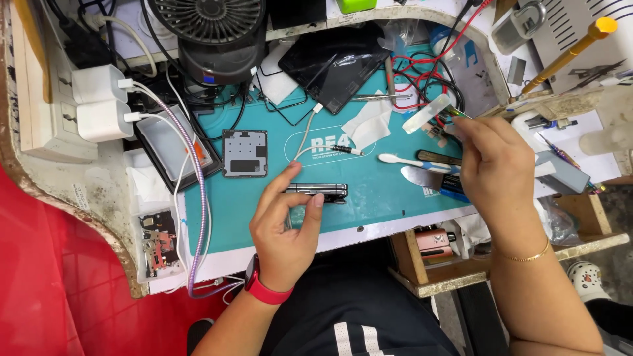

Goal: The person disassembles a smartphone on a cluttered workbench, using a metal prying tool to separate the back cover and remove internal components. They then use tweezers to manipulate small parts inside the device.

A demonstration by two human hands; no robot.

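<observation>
My left hand [285, 221] pinches a slim dark folding phone [318, 190] edge-on above the teal work mat [382, 191], thumb and forefinger on its left end. A red watch band circles that wrist. My right hand [491, 168] is raised at the mat's right side, fingers closed on a small thin green-tipped tool [456, 113] next to a clear plastic strip [426, 113]. A square grey phone back panel [244, 153] lies flat on the mat, left of the phone.
A white charging cable [310, 135], a white toothbrush [412, 161], tweezers and red wires lie on the mat. A black tablet [333, 66] and a fan [211, 29] stand at the back. White chargers [102, 105] sit on the left, a parts tray [158, 247] below them.
</observation>
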